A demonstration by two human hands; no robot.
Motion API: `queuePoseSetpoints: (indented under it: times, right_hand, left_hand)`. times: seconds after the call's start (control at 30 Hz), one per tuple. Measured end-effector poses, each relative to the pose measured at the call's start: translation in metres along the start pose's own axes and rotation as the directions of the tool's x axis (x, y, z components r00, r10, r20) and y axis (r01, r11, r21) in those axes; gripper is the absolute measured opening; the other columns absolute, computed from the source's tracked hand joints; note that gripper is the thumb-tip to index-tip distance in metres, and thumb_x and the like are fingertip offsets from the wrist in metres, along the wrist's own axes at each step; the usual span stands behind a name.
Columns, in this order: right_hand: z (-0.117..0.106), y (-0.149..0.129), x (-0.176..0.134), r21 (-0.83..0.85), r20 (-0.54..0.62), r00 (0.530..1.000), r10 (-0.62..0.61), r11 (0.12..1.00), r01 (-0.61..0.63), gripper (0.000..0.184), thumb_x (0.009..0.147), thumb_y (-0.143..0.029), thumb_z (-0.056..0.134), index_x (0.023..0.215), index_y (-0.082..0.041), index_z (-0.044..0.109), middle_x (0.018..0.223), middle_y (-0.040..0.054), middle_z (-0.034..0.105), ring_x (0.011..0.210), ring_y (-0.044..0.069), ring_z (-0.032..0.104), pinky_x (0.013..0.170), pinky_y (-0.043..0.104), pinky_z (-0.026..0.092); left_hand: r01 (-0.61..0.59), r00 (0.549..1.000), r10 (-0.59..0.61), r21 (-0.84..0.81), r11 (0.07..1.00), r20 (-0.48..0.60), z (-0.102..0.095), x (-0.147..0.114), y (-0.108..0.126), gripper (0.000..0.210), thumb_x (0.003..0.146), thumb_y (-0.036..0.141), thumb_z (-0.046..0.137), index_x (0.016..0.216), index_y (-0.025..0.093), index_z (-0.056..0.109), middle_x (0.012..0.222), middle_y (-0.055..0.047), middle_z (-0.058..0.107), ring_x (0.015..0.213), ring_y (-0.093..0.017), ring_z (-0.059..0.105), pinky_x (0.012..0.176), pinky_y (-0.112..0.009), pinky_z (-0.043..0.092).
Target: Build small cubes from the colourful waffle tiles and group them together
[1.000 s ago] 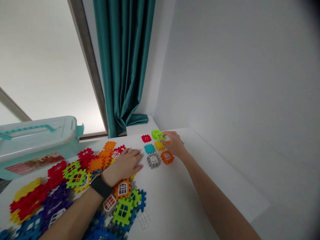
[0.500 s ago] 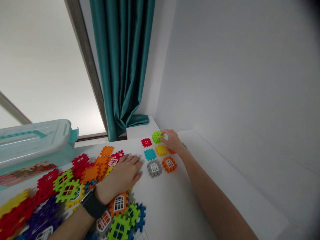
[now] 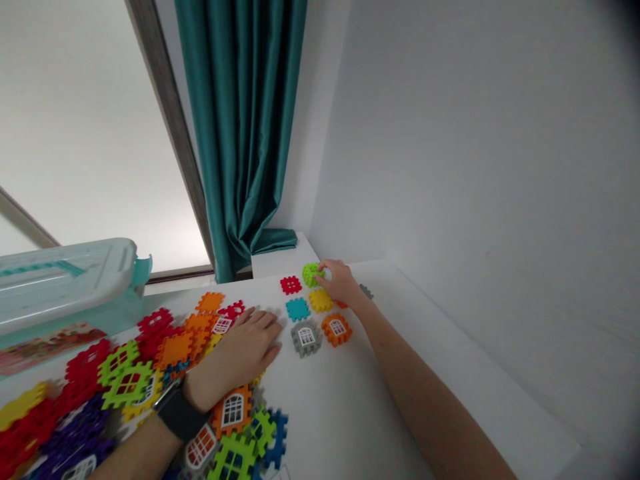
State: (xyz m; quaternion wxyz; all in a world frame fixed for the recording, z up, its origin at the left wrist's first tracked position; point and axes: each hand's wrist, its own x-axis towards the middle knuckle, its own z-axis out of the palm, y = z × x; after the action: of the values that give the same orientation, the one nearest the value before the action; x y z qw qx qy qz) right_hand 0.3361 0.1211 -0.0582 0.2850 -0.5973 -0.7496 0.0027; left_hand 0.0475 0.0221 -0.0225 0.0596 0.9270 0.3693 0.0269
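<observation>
Lime block (image 3: pixel 311 275), just beyond the yellow piece (image 3: pixel 321 301), showed narrower than a second earlier; we read that as squaring-up in place. Our right hand (image 3: pixel 341 281) was part-curled at the block's right edge, firm hold unclear. Our left hand (image 3: pixel 243 353) lay flattish, fingers loosely spread at the pile (image 3: pixel 176 350), nothing visibly held.

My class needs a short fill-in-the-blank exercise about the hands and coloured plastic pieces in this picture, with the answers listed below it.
1. The right hand touches a ____ notched plastic block.
2. The flat turquoise notched plastic tile lies directly between the red notched plastic tile and the ____ notched plastic tile with a white window.
3. The smartwatch with a black band is worn on the person's ____ wrist.

Missing words: lime-green; grey; left.
</observation>
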Motion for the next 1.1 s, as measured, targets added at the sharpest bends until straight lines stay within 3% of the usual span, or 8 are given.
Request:
queuePoseSetpoints:
  times: [0.5, 1.1]
  right_hand:
    - [0.0019, -0.0024, -0.0011, -0.003, 0.004, 1.000, 0.007, 1.000, -0.007, 0.010, 0.083, -0.026, 0.066, 0.092, -0.022, 0.064, 0.105, 0.0064, 0.072, 0.101, 0.024, 0.063, 0.094, 0.039, 0.043]
    - [-0.0071, -0.0092, -0.0030, 0.023, -0.014, 1.000, -0.015, 1.000, 0.015, 0.009, 0.083, -0.024, 0.063, 0.092, -0.022, 0.063, 0.111, 0.0079, 0.069, 0.106, 0.024, 0.061, 0.098, 0.041, 0.043]
  left_hand:
    - [-0.013, 0.999, 0.013, 0.003, 1.000, -0.034, 0.0052, -0.0002, -0.0018, 0.026, 0.095, 0.026, 0.052, 0.118, 0.022, 0.064, 0.127, -0.010, 0.064, 0.125, -0.030, 0.056, 0.116, -0.054, 0.034]
    - [-0.010, 1.000, 0.011, -0.028, 1.000, 0.009, -0.0019, 0.0002, -0.0002, 0.031, 0.096, 0.025, 0.049, 0.123, 0.020, 0.062, 0.132, -0.013, 0.063, 0.128, -0.031, 0.055, 0.116, -0.055, 0.035]
